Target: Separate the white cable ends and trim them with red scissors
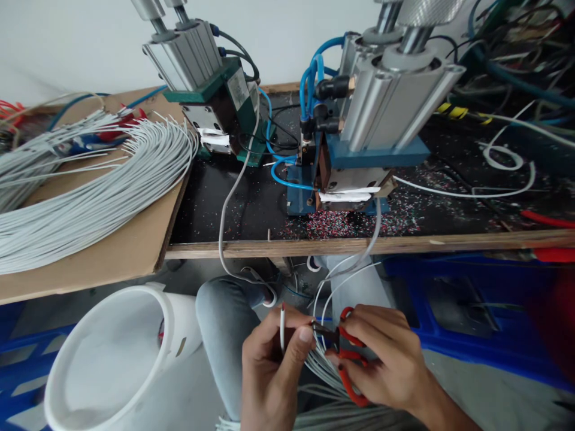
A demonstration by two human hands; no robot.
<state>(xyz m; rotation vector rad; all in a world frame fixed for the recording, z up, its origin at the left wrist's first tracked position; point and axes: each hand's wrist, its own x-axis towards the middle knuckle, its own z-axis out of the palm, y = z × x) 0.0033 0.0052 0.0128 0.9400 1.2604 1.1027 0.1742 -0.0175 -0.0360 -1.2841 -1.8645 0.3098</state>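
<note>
Low in the head view, my left hand (273, 371) pinches a thin white cable (283, 330), whose short upright end shows a red tip. My right hand (389, 353) is closed round red-handled scissors (335, 339). Their dark blades point left and meet the fingertips of my left hand; whatever lies between them is too small to make out. Below both hands, a bundle of white cables (326, 366) lies across my lap, partly hidden by my right hand and the scissors.
A large coil of white cables (148, 173) rests on cardboard (153, 254) at the left. Two pneumatic machines, one green-topped (224, 84) and one blue-based (381, 152), stand on the black bench (202, 221). Coloured scraps litter it. A white bucket (168, 311) stands lower left.
</note>
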